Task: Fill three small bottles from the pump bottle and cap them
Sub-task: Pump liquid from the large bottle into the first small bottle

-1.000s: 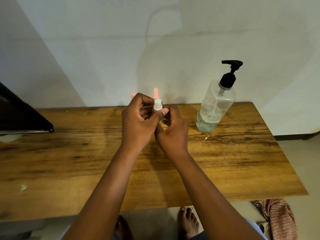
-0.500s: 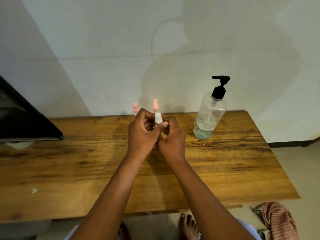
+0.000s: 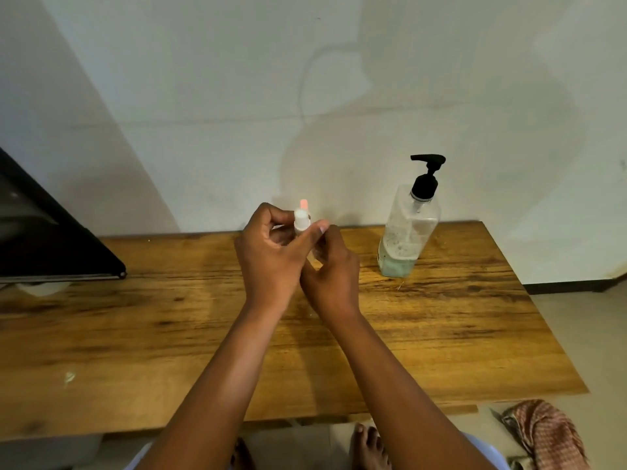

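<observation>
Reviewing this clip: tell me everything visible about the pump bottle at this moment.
The pump bottle is clear, plastic-looking and flat-sided, topped by a black pump head whose spout points toward the left of the picture. It stands upright, looking slightly tilted in the wide-angle view, near the far right part of the wooden table, close to the wall. A low layer of pale green liquid sits at the bottom; droplets or foam cling to the inner walls above. Neither hand touches it.

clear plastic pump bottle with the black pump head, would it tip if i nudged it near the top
The clear plastic pump bottle with the black pump head probably tips fairly easily: it is tall and narrow, and it stands free on the wooden table. The greenish liquid fills only its bottom part, so it is likely light, though that low weight should steady it a little.
</observation>
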